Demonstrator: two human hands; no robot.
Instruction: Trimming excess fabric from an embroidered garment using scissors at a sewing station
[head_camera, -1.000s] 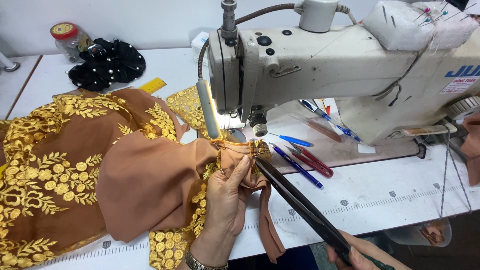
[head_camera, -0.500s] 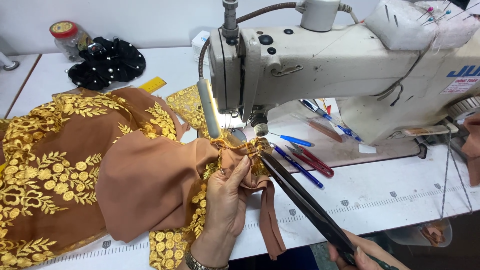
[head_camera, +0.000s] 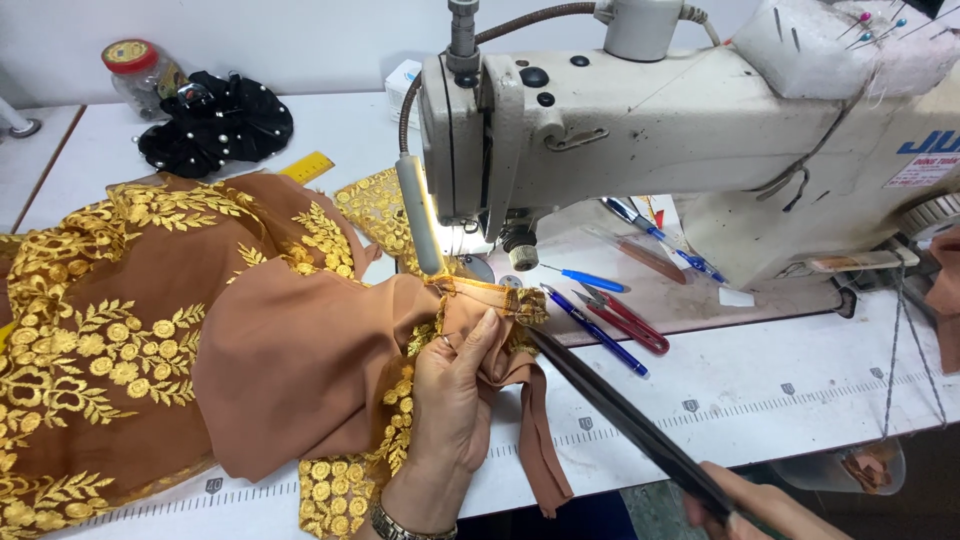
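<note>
Left hand: my left hand (head_camera: 455, 400) pinches the brown fabric (head_camera: 300, 370) edge.
Right hand: my right hand (head_camera: 765, 510) grips black scissors (head_camera: 620, 420).
Jar: red-lidded jar (head_camera: 140, 72), far left on the worktop (head_camera: 780, 390).

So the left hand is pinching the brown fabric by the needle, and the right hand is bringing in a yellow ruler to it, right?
Not quite. The head view shows the right hand holding long black scissors, not a yellow ruler; their tips reach the gold-trimmed edge. The left hand does pinch the brown fabric by the needle. The yellow ruler lies untouched at the back.
</note>
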